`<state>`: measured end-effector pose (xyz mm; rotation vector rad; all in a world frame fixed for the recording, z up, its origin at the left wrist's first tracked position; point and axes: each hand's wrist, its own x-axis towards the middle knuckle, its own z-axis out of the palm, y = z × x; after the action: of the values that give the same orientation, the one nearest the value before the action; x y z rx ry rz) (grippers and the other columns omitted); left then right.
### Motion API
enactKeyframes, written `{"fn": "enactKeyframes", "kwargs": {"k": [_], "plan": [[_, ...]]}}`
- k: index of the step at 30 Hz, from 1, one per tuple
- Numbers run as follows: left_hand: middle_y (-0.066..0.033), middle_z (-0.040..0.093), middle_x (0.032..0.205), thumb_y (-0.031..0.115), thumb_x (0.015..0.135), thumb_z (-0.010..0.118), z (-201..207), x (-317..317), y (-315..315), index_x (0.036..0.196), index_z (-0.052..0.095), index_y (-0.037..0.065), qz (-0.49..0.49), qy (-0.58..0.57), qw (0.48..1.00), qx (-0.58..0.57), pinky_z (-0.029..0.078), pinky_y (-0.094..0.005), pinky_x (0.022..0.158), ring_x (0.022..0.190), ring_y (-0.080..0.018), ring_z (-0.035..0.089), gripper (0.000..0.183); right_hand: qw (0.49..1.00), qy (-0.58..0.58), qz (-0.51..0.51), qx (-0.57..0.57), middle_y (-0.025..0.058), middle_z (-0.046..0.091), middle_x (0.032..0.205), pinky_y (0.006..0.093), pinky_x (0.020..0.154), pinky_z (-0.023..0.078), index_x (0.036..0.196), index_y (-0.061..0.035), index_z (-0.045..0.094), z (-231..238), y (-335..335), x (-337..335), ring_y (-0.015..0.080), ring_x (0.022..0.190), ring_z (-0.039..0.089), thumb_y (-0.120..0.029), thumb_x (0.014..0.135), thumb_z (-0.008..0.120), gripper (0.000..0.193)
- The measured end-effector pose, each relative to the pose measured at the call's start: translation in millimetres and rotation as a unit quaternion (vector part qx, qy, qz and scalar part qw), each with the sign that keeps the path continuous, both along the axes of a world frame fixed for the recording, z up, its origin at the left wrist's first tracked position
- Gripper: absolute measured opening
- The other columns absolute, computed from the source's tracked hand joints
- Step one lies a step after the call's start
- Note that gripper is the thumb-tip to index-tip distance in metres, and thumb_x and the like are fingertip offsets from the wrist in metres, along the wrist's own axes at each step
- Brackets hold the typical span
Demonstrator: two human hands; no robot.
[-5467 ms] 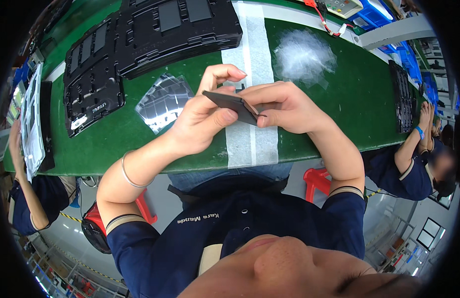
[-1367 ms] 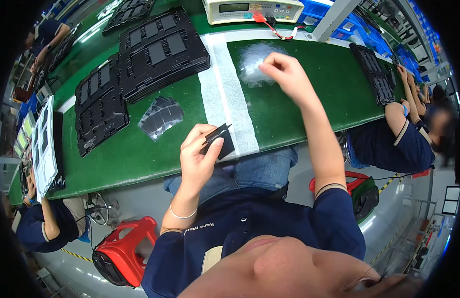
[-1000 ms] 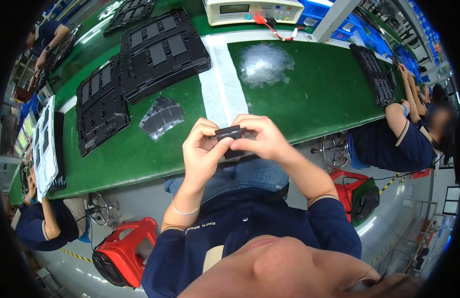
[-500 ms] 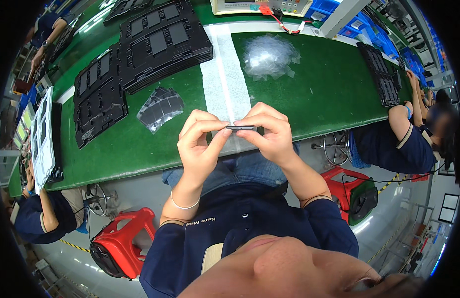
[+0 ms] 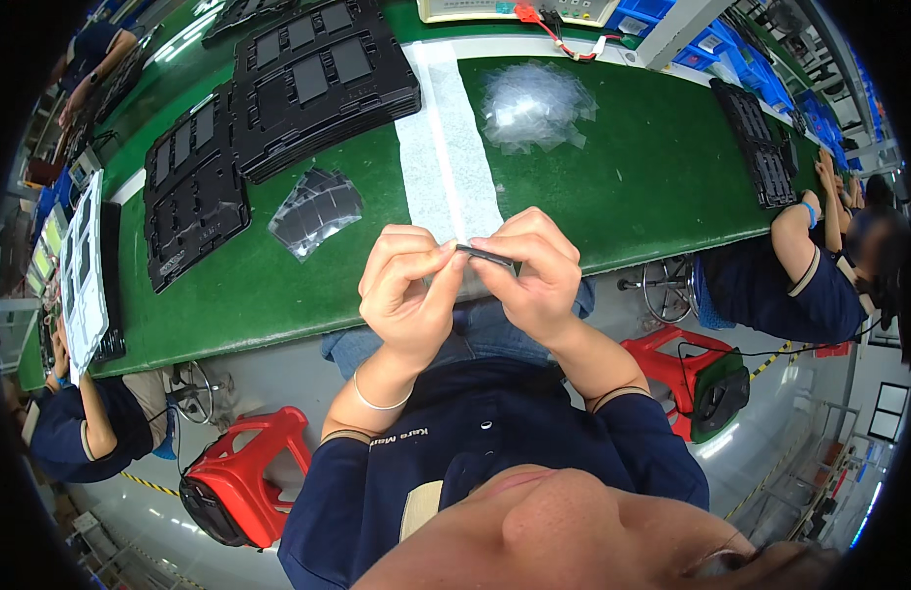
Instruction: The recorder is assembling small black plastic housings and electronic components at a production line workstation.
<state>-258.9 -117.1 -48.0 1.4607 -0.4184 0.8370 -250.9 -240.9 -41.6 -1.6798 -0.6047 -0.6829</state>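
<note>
Between my two hands, just off the table's near edge, is a thin flat black piece (image 5: 488,256), seen nearly edge-on and tilted down to the right. My left hand (image 5: 408,285) pinches its left end between thumb and forefinger. The fingers of my right hand (image 5: 531,265) grip the piece along its right part. Its exact kind does not show. Past my hands, a white cloth strip (image 5: 446,147) runs away across the green table (image 5: 633,177). A heap of clear film pieces (image 5: 536,106) lies right of the strip, and a sheet of dark stickers (image 5: 316,211) lies left of it.
Stacked black trays (image 5: 318,88) with grey flat pieces fill the far left, beside another black tray (image 5: 195,187). A bench instrument (image 5: 515,12) with red leads stands at the back. Co-workers sit at both sides. Red stools (image 5: 244,477) stand on the floor.
The black piece has tipped from level to sloping down rightward. My left hand has shifted slightly right, its fingers now more curled at the piece's left end.
</note>
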Motion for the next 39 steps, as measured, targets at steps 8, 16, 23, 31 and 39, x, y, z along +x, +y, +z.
{"fn": "enactKeyframes", "kwargs": {"k": [8,16,23,31,39], "plan": [[-0.0122,0.046,0.092,0.031,0.067,0.071,3.5,-19.4,-17.1,0.12,0.046,-0.008,0.08,0.023,0.961,0.265,0.036,-0.0335,0.071,0.083,-0.0242,0.041,0.071,0.989,-0.077,-0.124,-0.036,0.006,0.058,0.069,0.0269,0.051,0.042,0.08,-0.0032,0.065,-0.1,5.9,8.2,0.0172,0.059,0.054,0.001,0.058,0.072,0.023],[-0.0088,0.042,0.092,0.001,0.066,0.066,1.2,-3.7,6.4,0.112,0.051,-0.001,-0.014,0.076,0.997,0.025,0.036,-0.0272,0.073,0.083,-0.0181,0.041,0.048,0.973,0.187,0.135,0.02,0.0065,0.054,0.073,0.023,0.06,0.039,0.073,0.0034,0.058,12.3,-16.4,7.7,0.0117,0.067,0.05,0.004,0.068,0.067,0.01],[-0.0091,0.054,0.086,-0.007,0.078,0.057,6.6,-4.3,16.1,0.096,0.06,-0.007,-0.227,0.203,0.952,-0.027,0.043,-0.0219,0.068,0.077,-0.0129,0.052,0.019,0.933,0.289,0.178,0.119,0.0017,0.055,0.073,0.0225,0.061,0.039,0.079,0.0009,0.056,0.5,-13.1,2.5,0.0094,0.065,0.049,-0.005,0.071,0.069,0.016],[-0.0096,0.053,0.087,-0.007,0.077,0.058,1.7,-7.3,16.8,0.093,0.06,-0.007,-0.202,0.178,0.962,-0.038,0.042,-0.0228,0.069,0.079,-0.0136,0.051,0.016,0.942,0.242,0.183,0.144,0.0046,0.053,0.078,0.0237,0.069,0.04,0.082,0.0005,0.057,9.8,-18.5,8.8,0.0106,0.074,0.049,0.001,0.072,0.066,0.013],[-0.0091,0.056,0.075,-0.007,0.065,0.066,-0.5,-5.7,12.9,0.092,0.064,-0.004,-0.054,0.065,0.991,0.106,0.044,-0.0262,0.057,0.065,-0.0182,0.055,0.027,0.997,0.067,0.035,0.017,0.0073,0.056,0.078,0.0266,0.058,0.042,0.085,0.0005,0.061,1.5,-14.8,4.3,0.0145,0.067,0.051,0.001,0.071,0.066,0.015]]}}
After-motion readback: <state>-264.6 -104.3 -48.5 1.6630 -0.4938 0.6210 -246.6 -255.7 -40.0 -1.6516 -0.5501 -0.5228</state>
